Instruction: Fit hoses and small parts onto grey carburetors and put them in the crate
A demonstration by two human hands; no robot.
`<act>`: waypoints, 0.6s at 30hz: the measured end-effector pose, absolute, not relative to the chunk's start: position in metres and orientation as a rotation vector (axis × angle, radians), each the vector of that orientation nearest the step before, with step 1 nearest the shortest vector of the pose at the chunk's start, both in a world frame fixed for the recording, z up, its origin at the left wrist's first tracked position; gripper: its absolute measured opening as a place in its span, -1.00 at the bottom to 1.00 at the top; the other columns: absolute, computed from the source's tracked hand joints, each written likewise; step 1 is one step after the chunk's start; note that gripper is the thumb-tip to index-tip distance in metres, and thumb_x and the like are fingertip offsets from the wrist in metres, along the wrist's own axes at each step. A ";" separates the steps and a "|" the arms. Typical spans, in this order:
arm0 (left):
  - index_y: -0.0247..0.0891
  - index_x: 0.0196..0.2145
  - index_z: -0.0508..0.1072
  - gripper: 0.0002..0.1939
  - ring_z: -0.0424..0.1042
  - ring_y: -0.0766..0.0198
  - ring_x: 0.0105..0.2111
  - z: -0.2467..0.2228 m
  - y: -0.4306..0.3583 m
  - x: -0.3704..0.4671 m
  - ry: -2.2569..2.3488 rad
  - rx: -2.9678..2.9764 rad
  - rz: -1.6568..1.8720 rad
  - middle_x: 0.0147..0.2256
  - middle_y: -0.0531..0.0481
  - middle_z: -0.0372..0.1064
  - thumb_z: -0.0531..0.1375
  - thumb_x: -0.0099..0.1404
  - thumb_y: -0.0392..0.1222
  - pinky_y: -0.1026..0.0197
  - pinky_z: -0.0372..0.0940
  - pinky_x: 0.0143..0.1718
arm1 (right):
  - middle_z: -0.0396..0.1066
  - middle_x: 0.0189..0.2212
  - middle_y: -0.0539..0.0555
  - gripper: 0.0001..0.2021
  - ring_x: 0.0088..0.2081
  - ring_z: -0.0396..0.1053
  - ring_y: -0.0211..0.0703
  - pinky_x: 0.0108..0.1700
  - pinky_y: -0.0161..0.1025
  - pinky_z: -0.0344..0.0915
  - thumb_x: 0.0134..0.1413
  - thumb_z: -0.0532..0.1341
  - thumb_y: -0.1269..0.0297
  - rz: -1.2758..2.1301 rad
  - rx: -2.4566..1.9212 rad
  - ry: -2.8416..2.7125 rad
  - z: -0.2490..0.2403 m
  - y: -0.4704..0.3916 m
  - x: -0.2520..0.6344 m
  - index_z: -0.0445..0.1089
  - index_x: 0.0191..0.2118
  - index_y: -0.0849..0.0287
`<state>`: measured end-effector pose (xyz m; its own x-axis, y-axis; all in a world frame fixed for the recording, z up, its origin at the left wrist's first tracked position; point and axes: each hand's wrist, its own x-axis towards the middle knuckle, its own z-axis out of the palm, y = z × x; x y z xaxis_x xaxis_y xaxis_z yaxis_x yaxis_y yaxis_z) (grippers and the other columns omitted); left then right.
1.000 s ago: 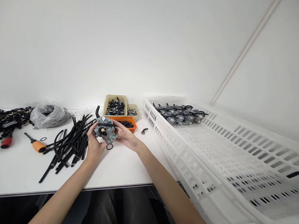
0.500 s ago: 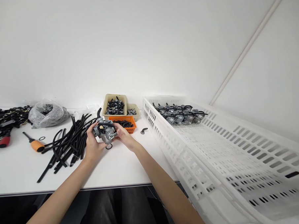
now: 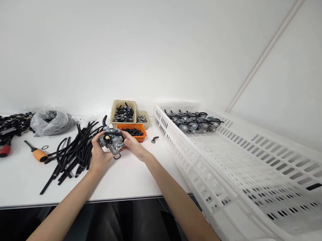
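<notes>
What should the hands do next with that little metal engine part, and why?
Probably carry the carburetor right and set it in the white crate. Both the left hand and right hand grip it, a black hose is already on it, and similar ones sit lined up there.

Grey carburetor (image 3: 111,141) held above white table (image 3: 131,178), left hand (image 3: 98,156) gripping one side, right hand (image 3: 133,146) the other. Black O-ring (image 3: 117,156) on table just beneath. Black hoses (image 3: 71,152) lying left; orange basket (image 3: 135,132) behind; white crate (image 3: 232,156) with carburetors at right.
</notes>
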<state>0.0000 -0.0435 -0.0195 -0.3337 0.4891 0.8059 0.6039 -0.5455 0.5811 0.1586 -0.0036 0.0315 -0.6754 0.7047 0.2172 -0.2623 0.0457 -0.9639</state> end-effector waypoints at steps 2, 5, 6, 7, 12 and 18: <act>-0.17 0.11 0.12 -0.08 0.43 0.10 -0.10 -0.019 -0.044 0.000 -1.447 -1.774 -2.020 -0.01 -0.16 0.30 0.45 -0.14 0.01 0.07 0.37 -0.14 | 0.25 0.10 0.13 -0.24 0.00 0.31 -0.07 -0.09 -0.21 0.35 -0.18 0.34 -0.11 1.719 -0.446 -1.616 0.031 -0.003 0.159 0.22 0.16 0.04; -0.18 0.10 0.14 -0.10 0.43 0.11 -0.10 -0.019 -0.045 0.000 -1.434 -1.778 -2.019 -0.02 -0.15 0.30 0.44 -0.14 0.00 0.08 0.37 -0.13 | 0.20 0.15 0.15 -0.22 0.03 0.28 -0.04 -0.07 -0.20 0.34 -0.20 0.36 -0.11 1.719 -0.433 -1.621 0.032 -0.002 0.159 0.21 0.17 0.05; -0.18 0.10 0.14 -0.10 0.43 0.11 -0.10 -0.018 -0.045 0.000 -1.435 -1.778 -2.018 -0.02 -0.15 0.30 0.44 -0.14 0.00 0.08 0.37 -0.13 | 0.19 0.16 0.15 -0.23 0.05 0.26 -0.03 -0.06 -0.19 0.34 -0.20 0.36 -0.10 1.717 -0.430 -1.625 0.032 -0.002 0.159 0.21 0.17 0.05; -0.18 0.10 0.15 -0.10 0.43 0.11 -0.10 -0.018 -0.045 0.000 -1.439 -1.776 -2.015 -0.02 -0.15 0.30 0.45 -0.14 0.00 0.08 0.37 -0.13 | 0.18 0.17 0.15 -0.23 0.06 0.25 -0.02 -0.05 -0.18 0.34 -0.20 0.36 -0.10 1.711 -0.428 -1.628 0.032 -0.003 0.159 0.22 0.17 0.04; -0.19 0.10 0.17 -0.09 0.40 0.03 -0.06 -0.018 -0.044 0.000 -1.497 -1.751 -2.008 0.00 -0.18 0.30 0.44 -0.16 0.03 -0.01 0.33 -0.07 | 0.17 0.20 0.14 -0.25 0.14 0.20 0.03 0.06 -0.12 0.28 -0.20 0.38 -0.07 1.672 -0.438 -1.630 0.033 -0.003 0.160 0.25 0.15 0.03; -0.18 0.13 0.18 -0.09 0.33 -0.07 -0.01 -0.015 -0.044 0.000 -1.480 -1.733 -1.901 0.01 -0.20 0.31 0.42 -0.14 0.06 -0.10 0.28 -0.04 | 0.13 0.23 0.14 -0.21 0.22 0.12 0.06 0.18 -0.05 0.15 -0.25 0.38 -0.11 1.639 -0.451 -1.653 0.037 -0.005 0.161 0.23 0.16 0.04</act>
